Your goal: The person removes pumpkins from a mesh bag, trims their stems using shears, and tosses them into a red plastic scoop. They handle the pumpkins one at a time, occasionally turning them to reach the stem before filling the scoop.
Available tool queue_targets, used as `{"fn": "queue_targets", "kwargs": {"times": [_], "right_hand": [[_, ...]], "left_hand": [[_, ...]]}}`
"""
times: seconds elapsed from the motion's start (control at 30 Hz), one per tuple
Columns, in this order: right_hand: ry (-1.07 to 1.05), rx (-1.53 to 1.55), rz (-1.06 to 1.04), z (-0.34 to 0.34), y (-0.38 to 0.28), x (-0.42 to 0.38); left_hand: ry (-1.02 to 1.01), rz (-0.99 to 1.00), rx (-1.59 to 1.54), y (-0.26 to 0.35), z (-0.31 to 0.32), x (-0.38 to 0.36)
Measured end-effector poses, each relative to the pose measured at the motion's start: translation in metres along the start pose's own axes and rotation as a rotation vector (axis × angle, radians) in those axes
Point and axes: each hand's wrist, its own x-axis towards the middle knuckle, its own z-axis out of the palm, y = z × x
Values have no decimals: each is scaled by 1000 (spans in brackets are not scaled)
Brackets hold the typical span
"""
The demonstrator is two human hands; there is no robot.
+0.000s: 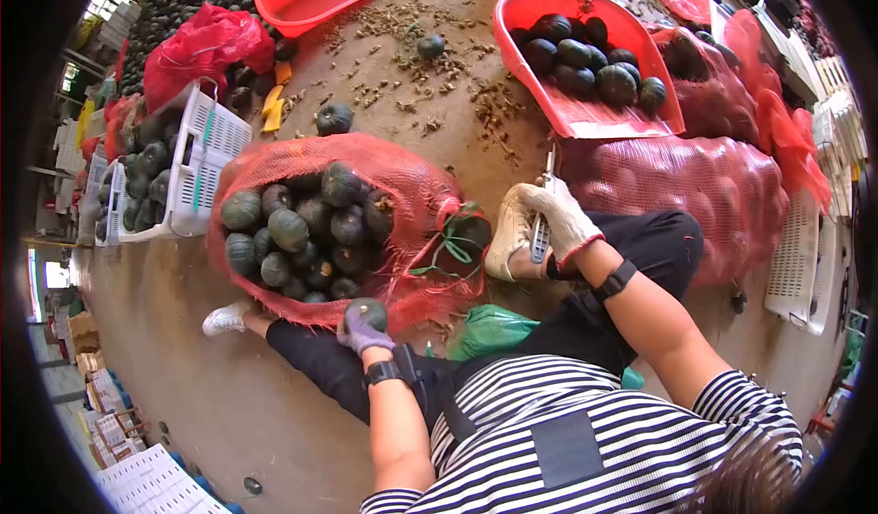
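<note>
My left hand point(363, 334), in a purple glove, is closed around the underside of a dark green squash point(369, 313), just at the near edge of a red mesh bag point(421, 176). Through the bag's torn-open side many green squashes point(289, 230) show; green twine point(451, 242) ties its right end. My right hand point(560, 214), in a white glove, grips what look like pruning shears point(540, 240), with the pointed metal end upward and the grey handles below. It is beside my right shoe point(509, 240).
A red scoop point(666, 116) with squashes stands ahead right, above a full red mesh sack point(677, 185). White crates point(208, 162) of squashes stand left. Another red scoop point(302, 2) lies ahead. Loose squashes point(335, 119) and dry stems point(494, 116) litter the floor. A green bag point(494, 329) lies between my legs.
</note>
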Motion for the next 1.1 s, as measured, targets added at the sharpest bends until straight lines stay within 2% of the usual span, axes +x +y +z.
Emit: {"fn": "queue_targets", "kwargs": {"times": [0.03,0.07,0.1,0.13,0.2,0.23,0.27,0.3,0.33,0.37,0.4,0.43,0.5,0.57,0.6,0.7,0.73,0.8,0.83,0.87,0.9,0.93,0.97,1.0,1.03,1.07,1.1], "right_hand": [[-22,51,8,5,-6,-6],[-43,73,-19,1,8,4],[-94,-179,-1,-4,8,12],[-91,-279,-86,-4,20,18],[-130,-459,-262,7,32,4],[-242,-548,-466,14,32,-4],[-386,-708,-520,37,-7,-47],[-441,-766,-527,46,-20,-63],[-459,-796,-636,50,-7,-65],[-469,-828,-714,56,-4,-71],[-593,-954,-663,59,-8,-71],[-530,-969,-803,58,4,-73],[-460,-1110,-822,56,16,-77],[-480,-1173,-782,51,17,-78],[-494,-1184,-756,50,19,-78],[-560,-1169,-600,51,26,-81],[-584,-1155,-533,51,26,-81],[-694,-957,-284,50,10,-83],[-741,-854,-164,51,1,-84],[-694,-605,81,51,-3,-81],[-611,-413,85,55,24,-59],[-408,-55,173,54,6,-59],[-202,301,236,47,-15,-57],[-144,507,216,32,-15,-44],[-66,572,228,19,-26,-41],[7,640,250,8,-35,-41],[74,707,279,0,-41,-40]], "left_hand": [[-114,-160,-117,10,-14,23],[-282,30,6,11,-31,38],[-389,69,5,22,-32,38],[-496,107,1,34,-33,36],[-603,-139,-250,80,-15,-33],[-665,-41,-200,87,-5,-58],[-742,47,-161,85,12,-82],[-813,135,-115,80,22,-96],[-855,161,-42,73,28,-101],[-897,266,71,67,35,-112],[-937,374,185,65,43,-128],[-972,485,300,62,49,-142],[-982,218,179,57,59,-157],[-946,104,157,55,64,-164],[-950,303,241,49,67,-164],[-911,140,228,53,67,-168],[-905,157,259,55,67,-170],[-906,187,321,57,72,-171],[-975,256,314,47,70,-158],[-1048,325,305,30,63,-134],[-1129,393,292,21,67,-121],[-997,-437,-3,50,85,-153],[-1026,-604,-49,46,94,-156],[-1137,-567,50,42,107,-155],[-1237,-521,153,38,120,-155],[-1394,-257,263,28,137,-159],[-1412,-395,179,38,158,-186]]}}
